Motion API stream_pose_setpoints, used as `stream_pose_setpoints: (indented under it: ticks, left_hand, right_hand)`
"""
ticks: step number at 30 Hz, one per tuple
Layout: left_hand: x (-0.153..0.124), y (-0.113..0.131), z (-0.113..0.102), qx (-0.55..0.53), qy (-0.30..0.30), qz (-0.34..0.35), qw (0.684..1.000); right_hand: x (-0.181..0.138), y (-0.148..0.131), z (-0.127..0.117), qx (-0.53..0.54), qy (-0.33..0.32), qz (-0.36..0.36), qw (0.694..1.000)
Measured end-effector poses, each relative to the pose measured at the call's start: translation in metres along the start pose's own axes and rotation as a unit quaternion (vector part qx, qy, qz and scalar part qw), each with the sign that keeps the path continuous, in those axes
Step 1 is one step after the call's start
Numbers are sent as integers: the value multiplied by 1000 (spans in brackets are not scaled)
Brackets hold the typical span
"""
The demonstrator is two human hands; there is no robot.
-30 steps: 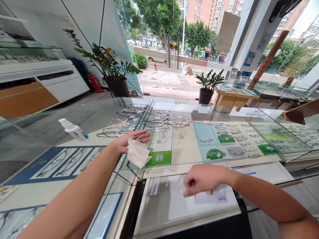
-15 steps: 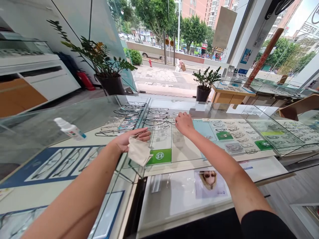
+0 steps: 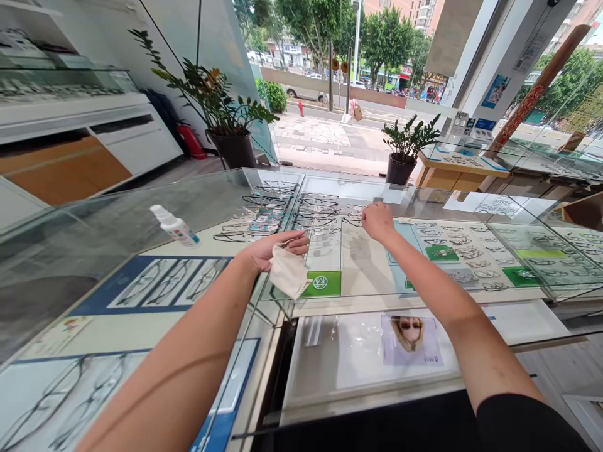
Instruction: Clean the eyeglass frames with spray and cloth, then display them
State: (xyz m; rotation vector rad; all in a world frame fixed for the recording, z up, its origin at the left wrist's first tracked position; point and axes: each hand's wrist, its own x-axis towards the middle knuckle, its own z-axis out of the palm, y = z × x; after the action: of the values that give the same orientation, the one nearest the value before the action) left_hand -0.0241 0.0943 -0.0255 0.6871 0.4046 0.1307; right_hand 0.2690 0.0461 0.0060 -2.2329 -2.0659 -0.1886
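Observation:
My left hand (image 3: 277, 247) holds a cream cleaning cloth (image 3: 288, 271), which hangs down below the fingers over the glass counter (image 3: 360, 267). Its fingers point to the right, with the cloth caught in the palm. Further right, the fingers of my right hand (image 3: 377, 221) are curled and pinched at the edge of a pair of eyeglasses (image 3: 352, 220); the fingertips are partly hidden. Between the hands, several dark-framed eyeglasses (image 3: 316, 213) lie in a column on the glass. More eyeglasses (image 3: 268, 199) lie to the left of the seam.
A white spray bottle (image 3: 174, 225) stands on the glass at left. Eyeglasses (image 3: 172, 279) on a blue-edged tray and a green card (image 3: 325, 283) show under the glass. An open white drawer (image 3: 358, 376) is below. Potted plants (image 3: 400, 164) stand beyond the counter.
The view has shifted, so the counter sits further right in the picture. My right hand has moved slightly right across the glass. My left hand still holds the cloth.

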Motion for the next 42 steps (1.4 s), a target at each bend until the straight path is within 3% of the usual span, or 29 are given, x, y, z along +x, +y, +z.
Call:
stream_pose_setpoints:
  ticks: [12,20,27,29,32,35,38,40,42]
  left_hand:
    - [5,3,-5,15,0,4,1000]
    - [8,5,-11,18,-29,2,999]
    - [4,6,-8,28,-36,4,999]
    - [1,6,-6,33,-23,4,999]
    - [-4,6,-1,44,14,8,999]
    - [-9,7,8,54,54,12,997]
    - [-13,9,16,62,90,7,994]
    - [-14,10,20,70,113,3,991]
    - [-14,11,21,79,131,-1,988]
  right_hand:
    - [10,4,-5,-17,-62,11,998]
    - [-1,-1,-14,-38,-54,-1,998]
    - [-69,3,-54,31,-64,-55,996]
    - [-102,0,-67,77,-96,-87,989]
    - [-158,-10,-77,193,-184,-152,952]
    - [-207,-21,-69,227,-260,-189,919]
    - [-234,-27,-40,210,-300,-188,912]
    - [-236,-29,-14,180,-281,-179,926]
    - [-228,-28,14,138,-222,-188,947]
